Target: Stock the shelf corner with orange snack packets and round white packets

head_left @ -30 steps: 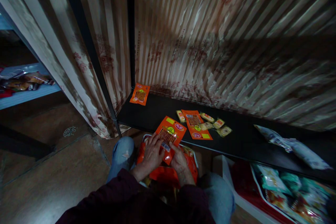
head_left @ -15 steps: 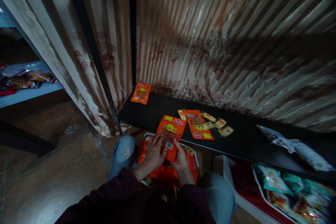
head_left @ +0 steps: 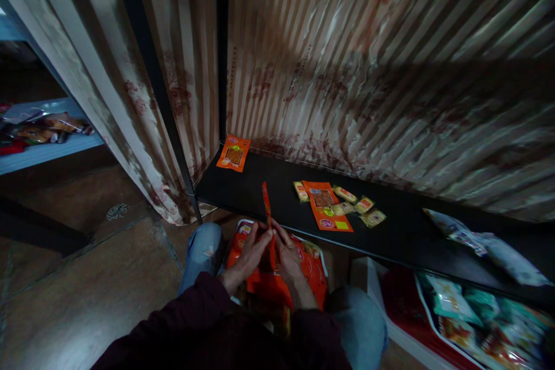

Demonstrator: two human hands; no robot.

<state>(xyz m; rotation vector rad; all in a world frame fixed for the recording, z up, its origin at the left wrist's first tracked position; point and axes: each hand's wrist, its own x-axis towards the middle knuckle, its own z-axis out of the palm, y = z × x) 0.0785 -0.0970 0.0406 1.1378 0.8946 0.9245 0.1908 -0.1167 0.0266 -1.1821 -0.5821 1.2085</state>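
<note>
Between my two hands an orange snack packet (head_left: 267, 202) stands on edge, so only its thin side shows. My left hand (head_left: 254, 251) pinches it from the left, and my right hand (head_left: 288, 254) closes on it from the right. Below them, between my knees, sits a container (head_left: 325, 263) filled with more orange packets (head_left: 310, 269). On the black shelf (head_left: 269, 170) ahead, one orange packet (head_left: 233, 154) lies in the far left corner. Another orange packet (head_left: 321, 199) lies nearer the middle, with several small yellow-wrapped snacks (head_left: 364, 204) around and partly on it.
A crumpled silvery bag (head_left: 489, 245) lies on the shelf's right part. Under the shelf, at the right, a bin (head_left: 427, 306) holds green and white snack bags (head_left: 459, 303). Dark metal posts (head_left: 162, 87) and a striped curtain (head_left: 303, 69) border the shelf. Another shelf (head_left: 52, 150) with packets stands far left.
The packet in my hands has turned from face up to edge-on. My hands have come closer together around it. The things on the shelf stay where they were.
</note>
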